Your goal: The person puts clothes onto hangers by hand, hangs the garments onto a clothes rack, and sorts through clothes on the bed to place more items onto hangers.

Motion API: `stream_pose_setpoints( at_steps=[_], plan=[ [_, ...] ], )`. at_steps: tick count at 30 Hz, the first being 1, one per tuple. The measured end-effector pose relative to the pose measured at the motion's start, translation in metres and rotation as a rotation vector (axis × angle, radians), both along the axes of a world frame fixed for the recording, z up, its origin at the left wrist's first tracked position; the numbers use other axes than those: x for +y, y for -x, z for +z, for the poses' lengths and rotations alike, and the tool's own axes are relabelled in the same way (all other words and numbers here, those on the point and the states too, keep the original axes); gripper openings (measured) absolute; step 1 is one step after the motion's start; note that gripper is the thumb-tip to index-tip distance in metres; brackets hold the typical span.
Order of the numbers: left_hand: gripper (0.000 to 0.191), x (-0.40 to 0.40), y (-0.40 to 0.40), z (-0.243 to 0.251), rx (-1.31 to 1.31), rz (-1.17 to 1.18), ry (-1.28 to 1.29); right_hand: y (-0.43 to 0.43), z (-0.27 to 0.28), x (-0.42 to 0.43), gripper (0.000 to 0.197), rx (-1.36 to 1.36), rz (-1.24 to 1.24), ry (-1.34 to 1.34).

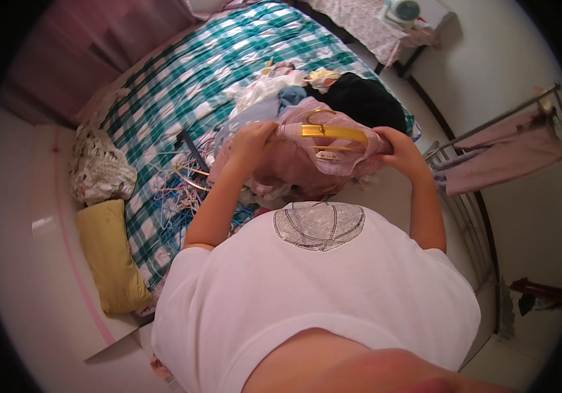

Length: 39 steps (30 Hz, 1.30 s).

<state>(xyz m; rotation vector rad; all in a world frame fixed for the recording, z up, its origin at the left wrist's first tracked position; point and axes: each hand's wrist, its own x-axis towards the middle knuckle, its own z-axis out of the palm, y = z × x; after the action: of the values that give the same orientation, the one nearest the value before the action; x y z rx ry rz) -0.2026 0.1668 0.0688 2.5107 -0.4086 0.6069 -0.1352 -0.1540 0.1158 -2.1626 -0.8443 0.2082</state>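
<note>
A pink garment [285, 164] hangs on a gold-coloured clothes hanger [335, 131], whose hook points up and away from me. My left hand [255, 142] grips one shoulder of the garment, and my right hand [399, 150] grips the other shoulder. Between them the neckline stands open, with a small label inside it bearing writing. Behind the garment lie a black cloth item [364, 98], a grey-blue garment [260, 114] and white clothing [266, 91] in a pile. Whether the hanger's ends sit fully inside both shoulders cannot be seen.
A green-and-white checked quilt [182, 64] covers the bed. Tangled wire hangers [177, 196] lie left of the garment. A yellow pillow [109, 255] and a bundled patterned cloth [101, 167] are at the bed's left edge. Pink trousers [507, 152] hang from a metal rack [502, 118] at right.
</note>
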Motion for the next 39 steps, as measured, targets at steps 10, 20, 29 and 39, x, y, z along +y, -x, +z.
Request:
stream_pose_setpoints(
  at_steps=[10,20,29,39],
  plan=[
    [0.031,-0.169,-0.017,0.033,0.037,-0.425,0.038,0.1,0.021,-0.173,0.03,-0.069,-0.508,0.005],
    [0.035,-0.393,-0.006,0.01,0.291,-0.891,-0.019,0.226,0.009,-0.36,0.038,-0.065,-0.825,-0.03],
    [0.023,-0.54,-0.042,0.002,0.538,-1.223,0.07,0.26,-0.007,-0.491,0.033,-0.41,-1.134,0.469],
    [0.034,-0.717,-0.106,-0.018,0.788,-1.098,0.166,0.157,-0.014,-0.527,0.024,-0.32,-1.539,-0.068]
  ],
)
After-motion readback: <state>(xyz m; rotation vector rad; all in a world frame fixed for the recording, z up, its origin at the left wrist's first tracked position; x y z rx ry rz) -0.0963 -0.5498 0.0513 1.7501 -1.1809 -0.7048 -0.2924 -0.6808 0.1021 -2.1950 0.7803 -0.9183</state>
